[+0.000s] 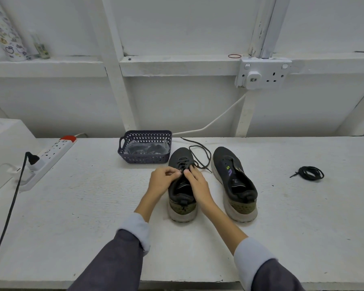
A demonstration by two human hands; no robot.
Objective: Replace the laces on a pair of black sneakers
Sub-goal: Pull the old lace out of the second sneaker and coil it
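Two black sneakers stand side by side on the white table, toes pointing away from me. Over the tongue of the left sneaker (181, 158), my left hand (163, 179) and my right hand (197, 180) meet, fingers curled and pinching its black lace (200, 153). The lace's loose end loops out across the table between the shoes. The right sneaker (233, 181) has no lace in it and nothing touches it. A coiled black lace (310, 173) lies by itself further right.
A dark plastic basket (144, 147) holding clear bags stands just behind the left sneaker. A white power strip (51, 158) with a black plug and cable lies at the left. A white box (4, 143) sits at the far left edge.
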